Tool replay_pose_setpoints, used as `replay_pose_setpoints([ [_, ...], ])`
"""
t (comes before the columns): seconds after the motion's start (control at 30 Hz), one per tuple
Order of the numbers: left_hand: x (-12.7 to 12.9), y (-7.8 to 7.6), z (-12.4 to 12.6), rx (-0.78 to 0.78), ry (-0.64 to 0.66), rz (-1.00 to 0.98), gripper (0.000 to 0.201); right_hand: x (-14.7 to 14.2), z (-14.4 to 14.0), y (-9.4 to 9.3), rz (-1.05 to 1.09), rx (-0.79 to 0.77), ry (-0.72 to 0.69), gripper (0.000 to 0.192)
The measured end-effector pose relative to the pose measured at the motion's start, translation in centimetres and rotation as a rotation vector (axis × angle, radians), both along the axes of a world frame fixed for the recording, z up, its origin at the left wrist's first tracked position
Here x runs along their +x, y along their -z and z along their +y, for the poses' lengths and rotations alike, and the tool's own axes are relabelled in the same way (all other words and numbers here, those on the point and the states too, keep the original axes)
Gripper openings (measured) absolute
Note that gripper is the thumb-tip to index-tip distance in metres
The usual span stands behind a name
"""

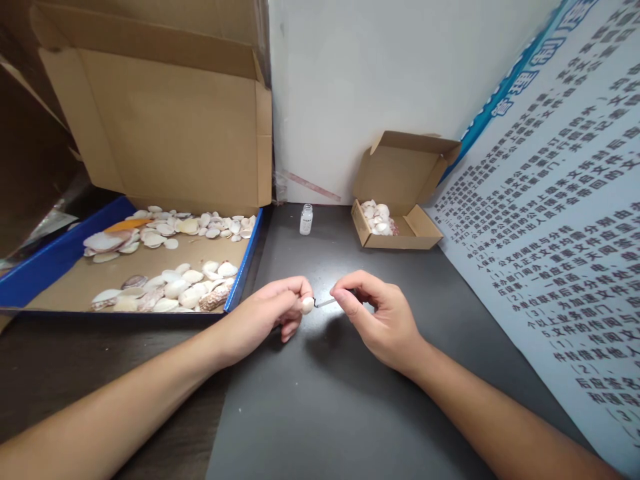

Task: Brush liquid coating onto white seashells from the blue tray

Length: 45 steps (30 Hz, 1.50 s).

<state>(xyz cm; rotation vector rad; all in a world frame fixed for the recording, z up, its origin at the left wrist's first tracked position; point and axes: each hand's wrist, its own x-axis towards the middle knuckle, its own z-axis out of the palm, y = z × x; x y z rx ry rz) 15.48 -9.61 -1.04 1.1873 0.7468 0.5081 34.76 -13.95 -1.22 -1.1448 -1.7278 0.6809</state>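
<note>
Bright, even light; soft shadows; sharp centre, edges bent w/ fisheye.

- This is looking like a small craft or packing corner inside an office or storeroom.
- A printed notice board (pixel 560 220) of company rules is leaning along the right.
- Open cardboard boxes (pixel 165 113) are crowding the dark surface (pixel 320 400).
- Loose seashells (pixel 170 287) are filling a blue-edged tray (pixel 45 267).
- A small white bottle (pixel 306 219) is standing by the plain wall (pixel 360 80).
</note>
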Motion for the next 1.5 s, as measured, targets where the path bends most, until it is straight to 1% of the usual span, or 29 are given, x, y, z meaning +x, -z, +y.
replay_pose_setpoints([
  [0.5, 0.05, 0.08, -0.04, 0.017, -0.006, 0.015, 0.011, -0.03, -0.03, -0.08, 0.039, -0.007, -0.011, 0.014],
  [0.7, 0.08, -0.05, -0.05, -0.039, -0.027, -0.011, 0.006, 0.18, -0.24, 0.06, 0.099, 0.000, 0.037, 0.015],
  [0.83, 0.04, -0.09, -0.03, -0.074, -0.044, -0.030, 0.008, 0.19, -0.10, 0.25, 0.137, -0.031, 0.061, 0.017],
  [0.97, -0.06, -0.15, 0.00, -0.087, -0.040, -0.059, 0.009, 0.06, 0.02, 0.22, 0.089, -0.077, 0.043, 0.016],
  [1.13, -0.09, -0.25, -0.02, -0.102, -0.051, -0.065, 0.008, -0.01, 0.03, -0.07, 0.042, -0.079, 0.030, 0.016],
  [1.27, -0.07, -0.25, 0.00, -0.122, -0.069, -0.077, 0.008, 0.13, 0.24, -0.06, 0.029, -0.092, 0.082, 0.017],
  [1.37, -0.07, -0.22, 0.01, -0.122, -0.078, -0.074, 0.007, 0.31, 0.34, 0.19, 0.071, -0.097, 0.114, 0.020],
  [1.5, -0.10, -0.20, -0.01, -0.119, -0.072, -0.067, 0.006, 0.31, 0.21, 0.57, 0.141, -0.111, 0.049, 0.020],
])
